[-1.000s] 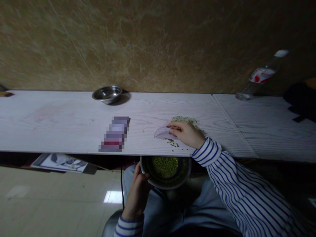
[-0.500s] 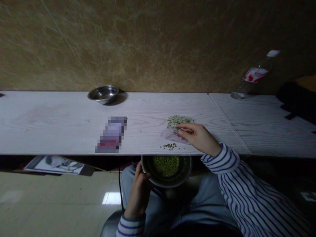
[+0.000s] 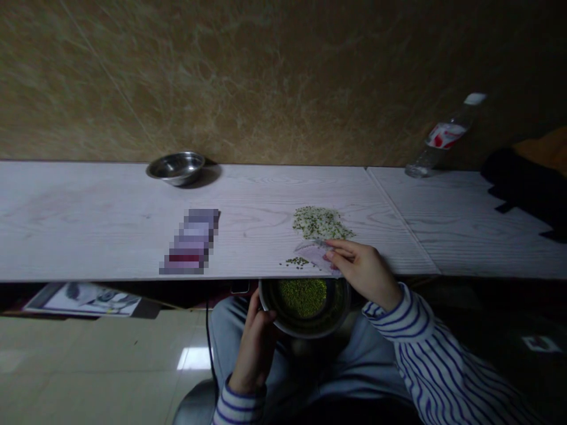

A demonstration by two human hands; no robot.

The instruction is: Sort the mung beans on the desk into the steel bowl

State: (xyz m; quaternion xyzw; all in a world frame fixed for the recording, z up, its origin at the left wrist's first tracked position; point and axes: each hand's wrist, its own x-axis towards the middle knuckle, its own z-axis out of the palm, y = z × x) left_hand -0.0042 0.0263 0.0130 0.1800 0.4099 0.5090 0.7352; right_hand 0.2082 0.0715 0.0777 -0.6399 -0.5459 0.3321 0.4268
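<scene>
My left hand [image 3: 257, 339] grips the left rim of a metal bowl [image 3: 310, 334], held just below the table's front edge. Inside the bowl lie many green beans [image 3: 303, 297], which look like mung beans. Over the front of the table, my right hand [image 3: 365, 265] pinches a clear, half-round plastic protractor [image 3: 313, 254] between thumb and fingers. Behind the protractor a pile of white grains mixed with green beans [image 3: 321, 222] is spread on the tabletop. A small group of loose green beans [image 3: 297, 261] lies left of the protractor, close to the edge.
An empty-looking steel bowl [image 3: 176, 169] stands at the back left of the white table [image 3: 88, 224]. Nearer the front is a blurred-out flat object [image 3: 190, 241]. A plastic bottle [image 3: 445, 137] stands at the back right, beside a dark bag or cloth [image 3: 527, 186].
My right hand has drawn the protractor back toward the table's front edge, uncovering more of the mixed pile. My left hand still holds the bowl. The whole view has shifted slightly.
</scene>
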